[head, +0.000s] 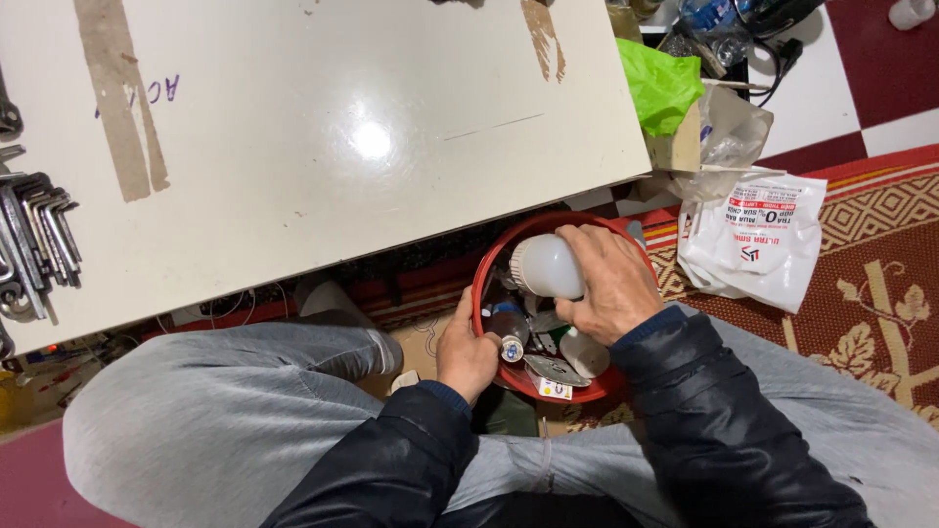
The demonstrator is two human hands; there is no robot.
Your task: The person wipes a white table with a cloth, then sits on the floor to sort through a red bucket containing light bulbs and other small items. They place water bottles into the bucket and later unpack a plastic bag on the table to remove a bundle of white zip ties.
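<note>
A red round bucket (509, 241) sits on the floor between my knees, holding several light bulbs and small parts. My right hand (611, 284) grips a white light bulb (546, 266) just above the bucket's far side. My left hand (467, 354) rests on the bucket's near-left rim, fingers curled over the edge beside a smaller bulb base (510, 337). Both arms wear dark jacket sleeves.
A white table top (323, 137) with tape strips spans the upper view; a set of hex keys (37, 240) lies at its left edge. A white printed plastic bag (753, 240), a green bag (660, 83) and a patterned red rug (871, 293) lie to the right.
</note>
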